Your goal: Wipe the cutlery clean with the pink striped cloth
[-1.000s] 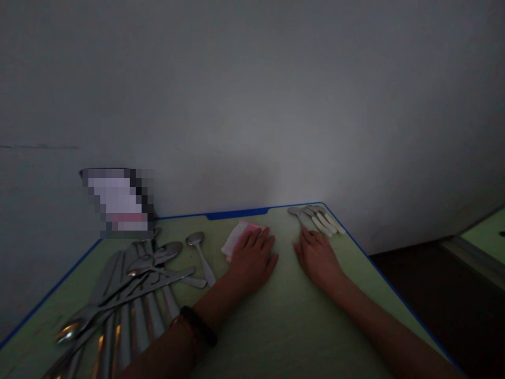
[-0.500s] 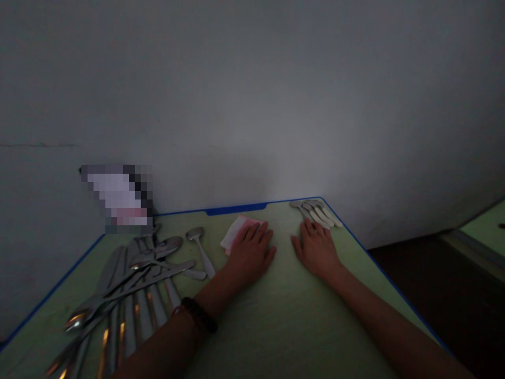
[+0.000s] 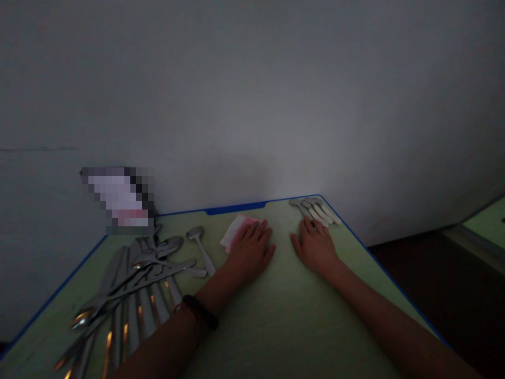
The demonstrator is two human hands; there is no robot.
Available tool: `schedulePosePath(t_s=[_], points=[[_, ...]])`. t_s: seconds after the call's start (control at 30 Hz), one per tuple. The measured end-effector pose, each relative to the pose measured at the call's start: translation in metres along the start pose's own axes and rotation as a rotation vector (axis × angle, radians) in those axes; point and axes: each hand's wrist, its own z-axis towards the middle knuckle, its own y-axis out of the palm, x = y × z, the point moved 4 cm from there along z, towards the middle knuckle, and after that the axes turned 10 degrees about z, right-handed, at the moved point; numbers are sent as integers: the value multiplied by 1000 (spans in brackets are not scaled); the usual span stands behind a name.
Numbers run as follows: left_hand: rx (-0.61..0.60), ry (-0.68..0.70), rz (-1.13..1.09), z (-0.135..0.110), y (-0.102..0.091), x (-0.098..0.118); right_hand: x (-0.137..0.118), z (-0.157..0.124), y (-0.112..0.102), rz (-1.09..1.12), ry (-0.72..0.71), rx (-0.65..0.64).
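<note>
My left hand (image 3: pixel 251 248) lies flat on the green table (image 3: pixel 276 316), fingers stretched out, its fingertips resting on a pink and white cloth (image 3: pixel 232 233). A dark band circles that wrist. My right hand (image 3: pixel 315 246) also lies flat and open on the table, palm down, just short of a small cluster of white-handled spoons (image 3: pixel 315 209) at the far right corner. Neither hand holds anything.
A heap of metal knives and spoons (image 3: pixel 130 284) covers the table's left side, with a single spoon (image 3: pixel 200 247) lying beside it. A blurred-out object (image 3: pixel 117 199) stands at the back left against the wall. The table has a blue edge; a dark floor lies to the right.
The view has shifted slightly, so the table sits a little lower and nearer. Both hands stay flat in the same places.
</note>
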Motion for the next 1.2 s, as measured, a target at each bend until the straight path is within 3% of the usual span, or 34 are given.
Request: schedulePosePath(t_s=[0.13, 0.3, 0.4, 0.5, 0.7, 0.8, 1.03, 1.2], points=[[2, -8, 9, 0, -3, 2, -4, -1, -3, 10, -27, 41], [108, -108, 82, -7, -27, 12, -16, -5, -4, 78, -131, 61], [54, -144, 115, -18, -39, 8, -30, -11, 1, 164, -216, 46], [-38, -226, 169, -32, -48, -20, -48, -16, 4, 246, -308, 10], [-208, -473, 215, -55, -53, -102, -82, -11, 5, 352, -441, -52], [-308, -541, 167, -58, -45, -119, -95, -2, 13, 347, -467, -103], [-298, -572, -49, -52, -25, -114, -90, 23, 22, 437, -186, 36], [-248, -579, -321, -47, -20, -121, -55, 36, 27, 833, 195, 123]])
